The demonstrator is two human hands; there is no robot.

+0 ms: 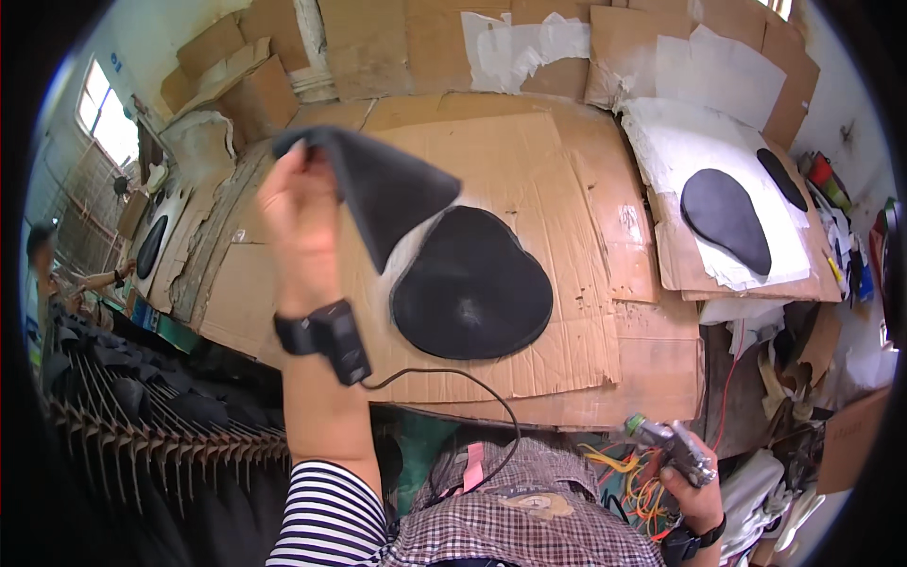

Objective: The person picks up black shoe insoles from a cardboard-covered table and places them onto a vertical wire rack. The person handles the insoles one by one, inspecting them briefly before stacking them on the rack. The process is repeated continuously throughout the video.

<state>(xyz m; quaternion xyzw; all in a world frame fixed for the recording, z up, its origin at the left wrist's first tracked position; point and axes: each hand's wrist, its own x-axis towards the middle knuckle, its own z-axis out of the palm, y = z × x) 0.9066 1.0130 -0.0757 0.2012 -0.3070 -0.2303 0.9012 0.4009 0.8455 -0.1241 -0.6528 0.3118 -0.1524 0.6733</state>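
My left hand point(300, 213) is raised over the left part of the table, its fingers closed on the edge of a limp black sheet piece point(397, 184). That piece hangs folded, with one corner drooping toward the cardboard. Just right of and below it, a rounded three-lobed black pad point(472, 293) lies flat on a cardboard sheet point(576, 350), with a pale spot near its middle. Low at the right, beside my body, my right hand point(694, 491) is wrapped round a metal spray gun point(675, 449) with a green part at its front end.
On the right, a white-papered board point(652, 156) carries a black pad point(726, 222) and a narrower one point(782, 180). Black pieces hang on a spiked rack point(161, 430) at the lower left. A red hose point(727, 397) runs near my right hand. Another person's arm point(99, 281) reaches in at far left.
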